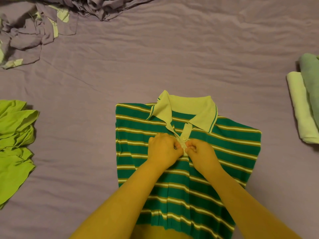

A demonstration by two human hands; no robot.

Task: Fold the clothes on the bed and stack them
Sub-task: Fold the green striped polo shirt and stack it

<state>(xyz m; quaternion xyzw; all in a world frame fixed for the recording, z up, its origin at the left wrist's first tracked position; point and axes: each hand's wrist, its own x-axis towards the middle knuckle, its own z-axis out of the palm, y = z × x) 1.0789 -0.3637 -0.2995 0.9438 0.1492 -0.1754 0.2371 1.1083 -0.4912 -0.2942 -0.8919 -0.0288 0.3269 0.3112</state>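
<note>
Striped polo shirt [224,144] lies flat, collar up, mid-bed [155,57]. Left hand [164,149] and right hand [202,152] both have fingers [177,146] curled, pinching the button placket [184,142]. Folded clothes [303,104] at right edge.

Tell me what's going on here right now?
A person has a green striped polo shirt spread face up on the bed. Both hands, left hand and right hand, pinch its button placket below the collar. Folded clothes sit at right; unfolded ones lie at left.
</note>
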